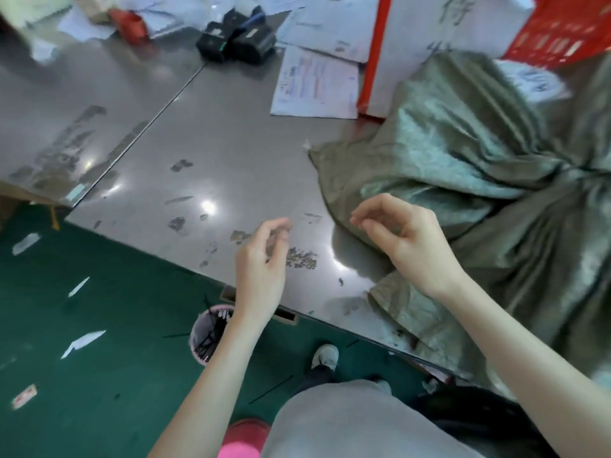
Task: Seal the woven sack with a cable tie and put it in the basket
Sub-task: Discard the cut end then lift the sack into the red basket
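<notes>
A grey-green woven sack (469, 166) lies crumpled on the right side of the steel table (211, 153). Its neck looks gathered near the right edge, where a thin dark tie crosses it. My left hand (261, 259) hovers over the table's front edge, fingers loosely curled and apart, holding nothing. My right hand (400, 236) hangs over the sack's near flap, fingers curved and apart, nothing visible in it. A pink cup (208, 335) of black cable ties stands on the floor below the table edge. A red basket (562, 28) shows at the top right.
Papers (314, 84), a black device (238, 41) and a white bag with a red stripe (429, 38) crowd the table's far side. The green floor (99, 358) holds paper scraps and loose black ties. My legs and a shoe (325, 355) are below.
</notes>
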`<state>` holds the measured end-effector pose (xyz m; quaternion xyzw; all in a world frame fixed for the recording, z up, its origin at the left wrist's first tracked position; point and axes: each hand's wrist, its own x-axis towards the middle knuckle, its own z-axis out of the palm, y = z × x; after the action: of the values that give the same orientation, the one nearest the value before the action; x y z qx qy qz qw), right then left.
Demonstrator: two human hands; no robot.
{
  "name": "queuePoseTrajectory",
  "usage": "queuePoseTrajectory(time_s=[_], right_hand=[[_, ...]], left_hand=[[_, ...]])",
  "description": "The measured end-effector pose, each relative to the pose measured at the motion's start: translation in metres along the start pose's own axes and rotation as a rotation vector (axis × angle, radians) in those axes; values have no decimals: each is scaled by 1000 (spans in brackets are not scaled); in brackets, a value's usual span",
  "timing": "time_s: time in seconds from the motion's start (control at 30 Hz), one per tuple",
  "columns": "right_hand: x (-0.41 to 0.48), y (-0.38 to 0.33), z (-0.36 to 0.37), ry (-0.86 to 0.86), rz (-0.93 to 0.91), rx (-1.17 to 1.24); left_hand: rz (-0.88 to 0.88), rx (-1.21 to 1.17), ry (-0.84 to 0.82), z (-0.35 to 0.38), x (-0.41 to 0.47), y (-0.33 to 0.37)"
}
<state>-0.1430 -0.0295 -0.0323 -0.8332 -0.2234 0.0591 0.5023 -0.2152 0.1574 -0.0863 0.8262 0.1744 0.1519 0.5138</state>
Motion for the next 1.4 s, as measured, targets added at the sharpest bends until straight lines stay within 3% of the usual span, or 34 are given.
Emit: queuePoseTrajectory(time_s=[0.37, 0.6, 0.73, 0.8, 0.93, 1.03, 1.23, 1.4], right_hand=[[-45, 7, -99, 484, -34, 19], [-80, 32, -140, 801, 38, -76], [-90, 49, -162, 918, 146, -72], [-93, 63, -173, 913, 235, -87], [-96, 90, -190, 892, 388, -4], [-94, 107, -200, 869, 438, 29], [-79, 132, -210, 763, 492, 194], [-77, 139, -214, 715, 521, 272]], left_hand=[[265, -151, -210, 90, 19, 83], [545, -72, -161, 131, 22, 98], [607, 41, -90, 143, 32, 100], [577, 105, -46, 146, 40, 96], [352, 184, -46, 151, 54, 83], [216, 170, -59, 156, 60, 75], [194, 142, -37, 161, 62, 66], [-75, 36, -53, 152, 61, 70]])
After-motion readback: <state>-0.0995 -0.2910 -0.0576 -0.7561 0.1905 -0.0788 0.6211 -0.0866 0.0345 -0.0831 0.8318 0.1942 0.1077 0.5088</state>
